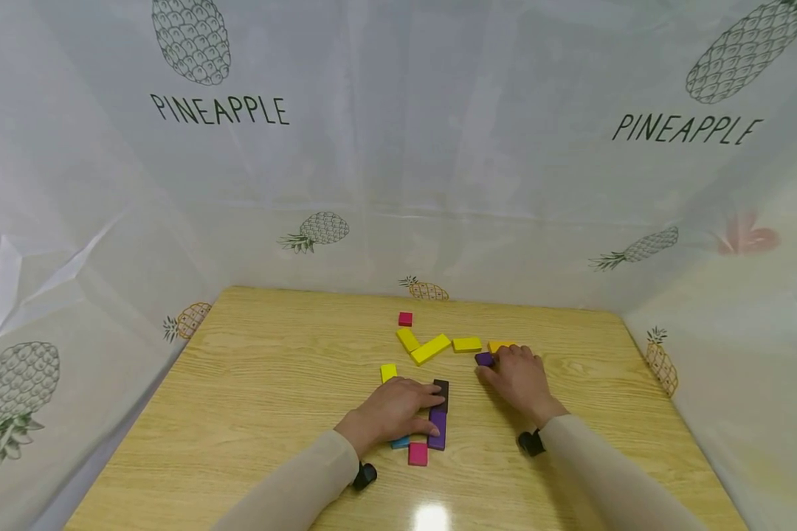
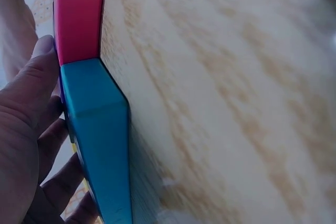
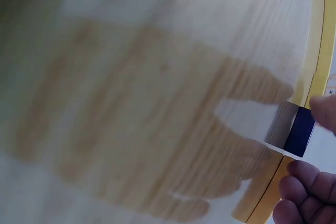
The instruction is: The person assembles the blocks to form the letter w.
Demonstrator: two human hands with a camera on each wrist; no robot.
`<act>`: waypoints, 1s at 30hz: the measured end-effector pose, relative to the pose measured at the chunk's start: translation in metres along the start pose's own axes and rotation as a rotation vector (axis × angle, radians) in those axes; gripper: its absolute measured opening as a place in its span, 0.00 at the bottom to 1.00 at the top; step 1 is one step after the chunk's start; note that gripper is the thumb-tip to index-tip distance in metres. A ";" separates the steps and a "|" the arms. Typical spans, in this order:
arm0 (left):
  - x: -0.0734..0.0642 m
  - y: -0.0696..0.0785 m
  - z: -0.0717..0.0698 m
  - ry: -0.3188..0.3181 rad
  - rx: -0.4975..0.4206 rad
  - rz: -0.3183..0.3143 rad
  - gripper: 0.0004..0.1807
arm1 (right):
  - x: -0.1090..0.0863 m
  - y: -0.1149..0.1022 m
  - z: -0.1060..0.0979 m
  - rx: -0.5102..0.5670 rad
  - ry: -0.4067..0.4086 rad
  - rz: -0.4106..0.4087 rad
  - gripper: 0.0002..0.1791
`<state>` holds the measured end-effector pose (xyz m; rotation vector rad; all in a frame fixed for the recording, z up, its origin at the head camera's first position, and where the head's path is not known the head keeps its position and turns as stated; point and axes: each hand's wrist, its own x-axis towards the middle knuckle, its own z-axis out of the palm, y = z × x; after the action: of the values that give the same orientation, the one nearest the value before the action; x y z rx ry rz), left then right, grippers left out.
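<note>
My left hand (image 1: 393, 407) lies over a group of flat blocks, its fingers extended. Its fingertips touch a black block (image 1: 441, 394), and the thumb rests on a long purple block (image 1: 437, 430). A blue block (image 2: 102, 129) is partly hidden beneath this hand, with a pink block (image 1: 418, 453) beside it. Farther right, my right hand (image 1: 521, 377) pinches a small purple block (image 1: 484, 359) between thumb and fingers. In the right wrist view that purple block (image 3: 300, 132) is close to the wood, and the curled fingers are by an orange-yellow block (image 3: 268, 195).
Yellow blocks (image 1: 430, 349) form a broken line behind the hands, with another yellow block (image 1: 466, 344) to their right. One yellow block (image 1: 388, 372) peeks out behind the left hand. A red block (image 1: 406, 318) sits near the back of the wooden table (image 1: 272, 346). Pineapple-printed curtains (image 1: 438, 162) surround it.
</note>
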<state>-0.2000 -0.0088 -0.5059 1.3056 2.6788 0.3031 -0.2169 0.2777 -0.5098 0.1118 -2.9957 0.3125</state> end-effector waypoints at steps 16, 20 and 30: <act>0.001 -0.001 0.000 -0.014 0.005 -0.012 0.34 | -0.001 -0.017 0.001 -0.025 0.009 -0.406 0.14; 0.002 -0.001 0.000 -0.022 -0.002 -0.019 0.34 | -0.001 -0.022 0.000 -0.014 -0.013 -0.442 0.14; 0.001 -0.001 0.000 -0.013 0.000 -0.010 0.34 | 0.000 -0.027 0.000 -0.009 -0.050 -0.447 0.15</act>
<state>-0.2013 -0.0083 -0.5066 1.2896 2.6743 0.2923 -0.2144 0.2517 -0.5049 0.7809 -2.9067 0.2467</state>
